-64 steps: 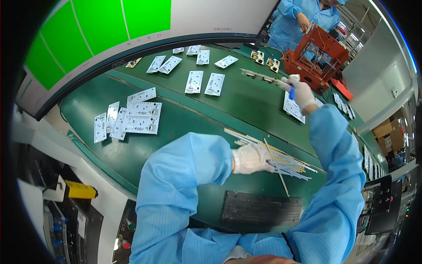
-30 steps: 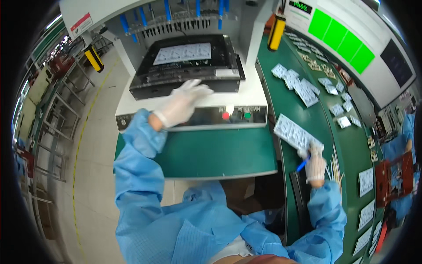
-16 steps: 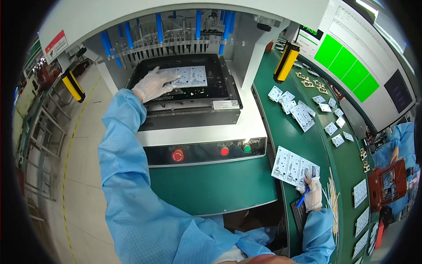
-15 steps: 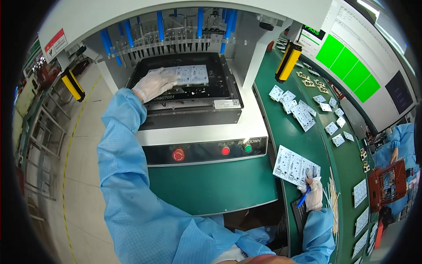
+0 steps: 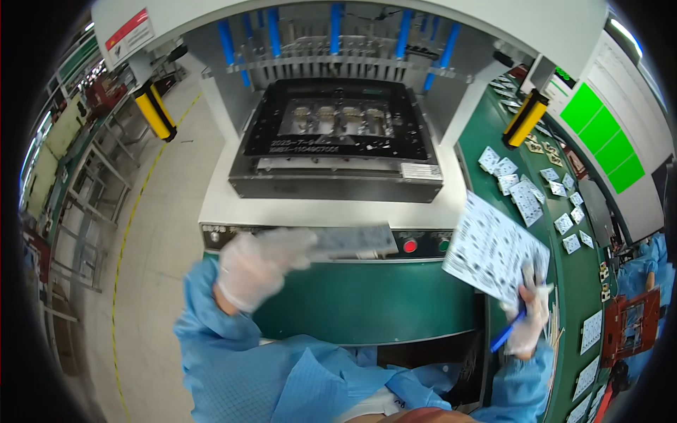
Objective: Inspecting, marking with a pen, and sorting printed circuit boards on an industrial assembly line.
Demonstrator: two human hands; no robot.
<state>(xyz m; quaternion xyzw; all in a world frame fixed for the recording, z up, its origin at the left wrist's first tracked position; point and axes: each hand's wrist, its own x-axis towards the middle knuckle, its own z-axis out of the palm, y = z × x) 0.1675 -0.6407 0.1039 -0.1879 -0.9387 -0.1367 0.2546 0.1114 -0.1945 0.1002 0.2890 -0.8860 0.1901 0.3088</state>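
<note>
My left hand (image 5: 255, 269), in a pale glove and blurred by motion, grips a panel of circuit boards (image 5: 356, 241) by its left end. The panel is seen nearly edge-on, in front of the machine's button strip. Behind it lies the black test fixture (image 5: 409, 151), its recess with metal parts exposed. Over on the right, my gloved right hand (image 5: 529, 323) is closed on the lower corner of a white circuit board panel (image 5: 490, 243), held tilted. A blue pen (image 5: 508, 333) is also held in that hand, slanting down to the left.
Blue posts (image 5: 335, 28) and test pins hang above the fixture. A yellow-black sensor bar (image 5: 527, 120) stands at each side. Loose white boards (image 5: 525, 201) lie on the green bench at right, beside a monitor (image 5: 603, 134). A red button (image 5: 410, 245) shows on the front strip.
My left hand has lifted the panel out of the fixture and brought it toward me. My right hand has raised its panel, which looks larger. The view has shifted left.
</note>
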